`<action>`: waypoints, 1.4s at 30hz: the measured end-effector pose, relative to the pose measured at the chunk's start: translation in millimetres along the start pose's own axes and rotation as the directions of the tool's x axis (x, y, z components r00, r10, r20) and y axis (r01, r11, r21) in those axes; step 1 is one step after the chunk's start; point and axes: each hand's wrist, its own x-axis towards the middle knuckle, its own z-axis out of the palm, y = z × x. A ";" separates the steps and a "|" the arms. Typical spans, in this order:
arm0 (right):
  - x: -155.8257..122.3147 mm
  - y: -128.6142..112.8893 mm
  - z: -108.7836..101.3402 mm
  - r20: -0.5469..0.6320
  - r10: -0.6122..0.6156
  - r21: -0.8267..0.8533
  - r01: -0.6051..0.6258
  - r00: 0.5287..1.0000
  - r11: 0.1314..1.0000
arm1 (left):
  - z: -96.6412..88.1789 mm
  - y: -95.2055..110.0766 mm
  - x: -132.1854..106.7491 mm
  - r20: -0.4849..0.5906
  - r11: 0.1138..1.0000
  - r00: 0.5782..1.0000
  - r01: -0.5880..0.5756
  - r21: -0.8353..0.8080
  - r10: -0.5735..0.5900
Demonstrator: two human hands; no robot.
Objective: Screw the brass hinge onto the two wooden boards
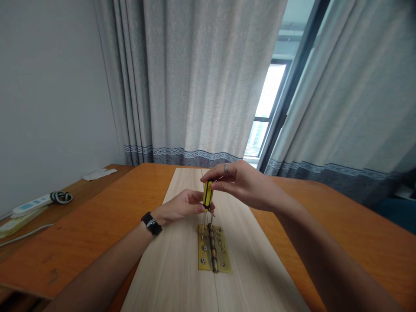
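Note:
A screwdriver (208, 196) with a yellow and black handle stands nearly upright over a brass hinge (200, 255). My right hand (242, 183) pinches the upper end of its handle between thumb and fingers. Lower down, my left hand (186, 203) is closed around the base of the handle. The thin shaft slants down to a screw at the far end of the hinge's left leaf. Two more screws (204, 255) sit nearer on that leaf, their heads standing up. The hinge's knuckle lies along the seam between two light wooden boards (175, 255).
Beneath the boards is an orange-brown table (143, 190). On a ledge at the left lie a white power strip (32, 206), a coiled black-and-white cord (61, 197) and some white paper (98, 174). Grey curtains (201, 78) hang behind, beside a window (268, 99).

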 end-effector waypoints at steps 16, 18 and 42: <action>4.1 3.7 10.9 0.043 -0.045 0.228 0.035 0.998 0.973 | -1.7 1.8 -1.5 0.147 0.999 0.989 -0.028 0.036 0.023; 4.1 3.5 11.9 0.024 -0.049 0.169 0.045 0.998 0.985 | -3.3 -0.5 0.1 0.082 0.996 0.996 -0.048 0.074 0.042; 5.1 -4.8 21.3 -0.217 0.011 -0.065 -0.026 0.976 0.998 | 4.1 -3.9 5.3 -0.114 0.996 0.990 -0.077 0.055 0.083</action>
